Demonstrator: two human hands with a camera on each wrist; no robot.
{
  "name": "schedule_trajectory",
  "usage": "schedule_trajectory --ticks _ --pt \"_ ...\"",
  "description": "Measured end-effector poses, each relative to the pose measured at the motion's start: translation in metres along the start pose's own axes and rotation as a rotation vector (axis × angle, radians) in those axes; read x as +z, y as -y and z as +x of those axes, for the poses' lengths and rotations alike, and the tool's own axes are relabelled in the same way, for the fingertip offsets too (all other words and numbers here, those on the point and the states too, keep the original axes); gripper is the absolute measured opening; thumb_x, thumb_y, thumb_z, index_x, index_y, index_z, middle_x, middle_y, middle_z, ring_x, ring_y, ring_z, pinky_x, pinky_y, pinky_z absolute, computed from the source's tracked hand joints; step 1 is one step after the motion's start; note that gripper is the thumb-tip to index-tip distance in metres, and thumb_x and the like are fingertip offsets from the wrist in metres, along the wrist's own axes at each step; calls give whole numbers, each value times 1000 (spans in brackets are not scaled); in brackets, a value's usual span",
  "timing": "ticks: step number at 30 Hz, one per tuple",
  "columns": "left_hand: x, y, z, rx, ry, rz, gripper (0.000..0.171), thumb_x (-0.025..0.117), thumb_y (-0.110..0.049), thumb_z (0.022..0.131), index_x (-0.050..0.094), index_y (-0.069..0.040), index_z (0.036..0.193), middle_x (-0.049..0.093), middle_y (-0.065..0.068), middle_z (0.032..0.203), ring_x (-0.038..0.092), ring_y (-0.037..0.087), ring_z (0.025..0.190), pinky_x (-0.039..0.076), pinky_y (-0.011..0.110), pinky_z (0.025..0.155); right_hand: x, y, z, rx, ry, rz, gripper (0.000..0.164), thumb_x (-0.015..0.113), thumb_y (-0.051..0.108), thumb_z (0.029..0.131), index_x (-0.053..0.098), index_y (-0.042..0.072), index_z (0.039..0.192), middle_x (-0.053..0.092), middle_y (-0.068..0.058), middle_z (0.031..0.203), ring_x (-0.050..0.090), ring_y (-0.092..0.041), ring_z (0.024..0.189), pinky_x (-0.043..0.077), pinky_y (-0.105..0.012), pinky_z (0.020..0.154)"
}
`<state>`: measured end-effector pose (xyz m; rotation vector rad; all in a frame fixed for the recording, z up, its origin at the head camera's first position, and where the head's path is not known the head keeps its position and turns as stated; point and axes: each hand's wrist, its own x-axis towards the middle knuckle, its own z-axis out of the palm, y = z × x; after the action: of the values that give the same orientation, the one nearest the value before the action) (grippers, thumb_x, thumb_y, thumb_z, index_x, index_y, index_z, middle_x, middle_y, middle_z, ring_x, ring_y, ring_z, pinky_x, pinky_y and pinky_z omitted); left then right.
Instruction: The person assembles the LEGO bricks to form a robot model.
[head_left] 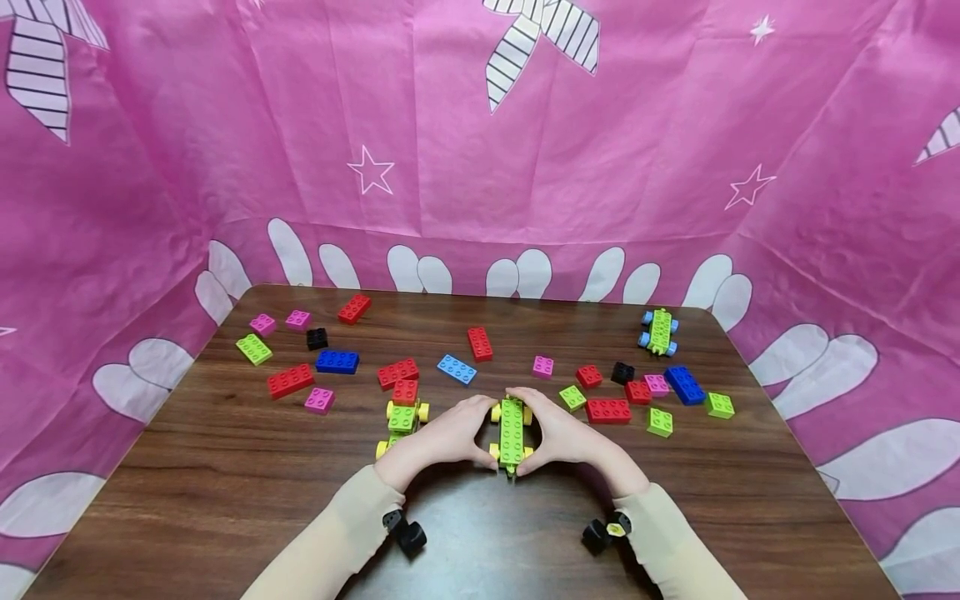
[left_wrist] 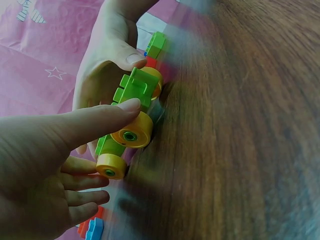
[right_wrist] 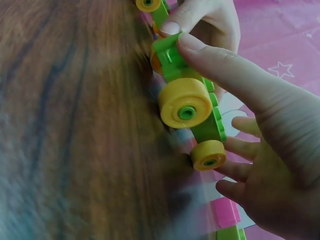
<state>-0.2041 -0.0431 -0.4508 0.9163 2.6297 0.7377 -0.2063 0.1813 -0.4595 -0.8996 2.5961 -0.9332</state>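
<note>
A lime green toy car base with yellow wheels stands on the table between both hands, lengthwise to the person. My left hand holds it from the left, thumb at the near end and fingers toward the far end. From the opposite side, my right hand holds it in mirror fashion, its thumb on the near end. Studs run along its top, with no brick on them. Beside the left wrist, a second green car with yellow wheels carries a red brick; the left arm partly hides it.
Loose bricks lie farther back: a light blue brick, a red brick and a dark blue brick among several others. A green car base with blue wheels stands at the back right. Pink cloth walls the wooden table.
</note>
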Motion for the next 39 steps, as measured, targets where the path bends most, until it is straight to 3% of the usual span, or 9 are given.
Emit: schedule_trajectory --ticks 6,22,39 --pt "-2 -1 -1 8 -9 -13 88 86 -34 70 43 3 138 48 17 139 46 30 128 38 42 108 -4 0 -1 0 -20 1 110 91 42 59 34 -1 143 41 -16 142 43 -28 128 38 -51 106" --pt "0 1 -1 20 -24 -11 86 86 -35 71 45 2 136 49 16 137 47 29 127 39 41 108 -3 -4 -2 23 -36 0 99 90 43 59 43 0 135 49 -11 130 49 -23 118 41 -47 103" --pt "0 -3 -2 26 -14 -3 100 85 -41 70 35 4 145 43 16 145 42 29 133 36 41 110 -2 1 -2 1 -37 -11 93 90 40 59 46 0 130 50 -10 126 51 -22 115 42 -47 102"
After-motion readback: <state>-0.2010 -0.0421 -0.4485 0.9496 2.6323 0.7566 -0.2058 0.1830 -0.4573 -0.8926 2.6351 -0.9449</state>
